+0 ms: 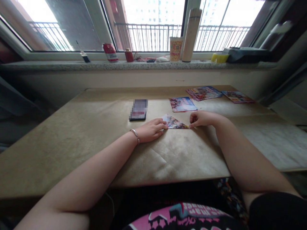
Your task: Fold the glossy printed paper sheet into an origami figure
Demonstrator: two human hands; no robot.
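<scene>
A small folded sheet of colourful printed paper (175, 123) lies on the brown paper-covered table (83, 140), shaped like a triangle. My left hand (151, 130) lies flat beside it, fingers stretched out and pressing on its left edge. A bracelet sits on that wrist. My right hand (200, 119) is curled, its fingertips pinching the paper's right corner against the table.
A phone (138, 110) lies just beyond my left hand. More colourful sheets (182, 104) (203, 92) (237, 96) lie at the far right. The windowsill holds a red can (110, 52), a paper cup (176, 48), a tall flask (191, 30) and small items.
</scene>
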